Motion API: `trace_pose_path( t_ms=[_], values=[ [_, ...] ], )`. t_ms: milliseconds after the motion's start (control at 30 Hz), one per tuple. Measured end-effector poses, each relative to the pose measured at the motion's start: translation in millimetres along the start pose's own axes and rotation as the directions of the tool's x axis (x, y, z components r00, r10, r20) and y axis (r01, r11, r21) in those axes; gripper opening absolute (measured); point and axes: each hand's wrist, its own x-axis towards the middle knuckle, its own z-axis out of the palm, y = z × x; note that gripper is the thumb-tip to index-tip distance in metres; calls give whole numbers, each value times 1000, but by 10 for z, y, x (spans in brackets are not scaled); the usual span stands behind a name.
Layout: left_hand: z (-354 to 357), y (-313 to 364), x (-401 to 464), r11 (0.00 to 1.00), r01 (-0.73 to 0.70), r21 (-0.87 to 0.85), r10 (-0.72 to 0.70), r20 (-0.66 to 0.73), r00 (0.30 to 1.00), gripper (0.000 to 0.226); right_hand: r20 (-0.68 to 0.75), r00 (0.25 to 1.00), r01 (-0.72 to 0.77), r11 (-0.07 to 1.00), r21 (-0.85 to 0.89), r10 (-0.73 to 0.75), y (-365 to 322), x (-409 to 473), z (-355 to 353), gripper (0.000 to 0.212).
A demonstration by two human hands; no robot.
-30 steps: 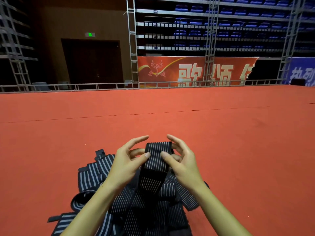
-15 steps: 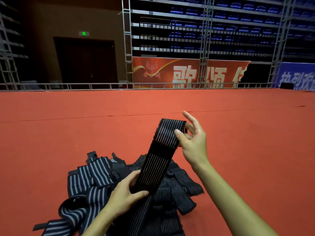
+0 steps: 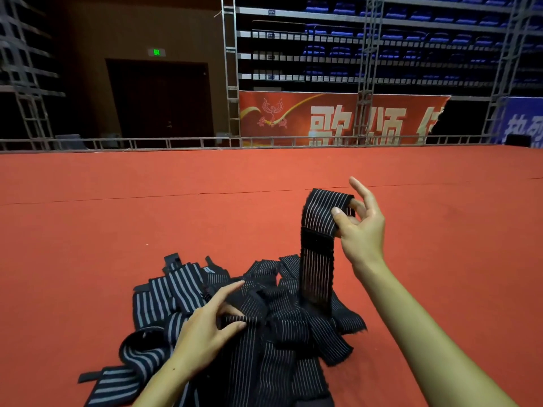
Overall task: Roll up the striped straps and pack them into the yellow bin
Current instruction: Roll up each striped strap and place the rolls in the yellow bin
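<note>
Here, a red carpeted floor (image 3: 88,230) carries a heap of black striped elastic straps (image 3: 264,333). Above the heap, the right hand (image 3: 363,227) pinches one black pinstriped strap (image 3: 318,245), hanging down. The left hand (image 3: 205,327) rests half-open on the heap, thumb and fingers touching fabric.

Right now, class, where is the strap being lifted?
The lifted strap hangs right of centre, pinched by the right hand, its lower end reaching the strap pile.
</note>
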Motion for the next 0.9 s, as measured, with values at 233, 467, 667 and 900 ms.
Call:
trace_pose_path(
  t_ms=[233, 467, 667, 900],
  values=[
    [73, -135, -92, 944, 241, 227, -219, -117, 969, 57, 67, 998, 4, 1000, -17, -3, 79, -124, -25, 64],
    [150, -125, -46, 778, 401, 484, -359, -181, 915, 77, 147, 988, -34, 998, -58, 42, 236, -309, -166, 67],
    [119, -113, 115, 810, 333, 482, -415, 71, 907, 94, 239, 965, -88, 993, -80, 105, 342, -475, -254, 72],
    [234, -71, 747, 906, 243, 346, -267, 22, 964, 67, 286, 942, -161, 984, -75, 176, 374, -686, -298, 78]
  ],
)
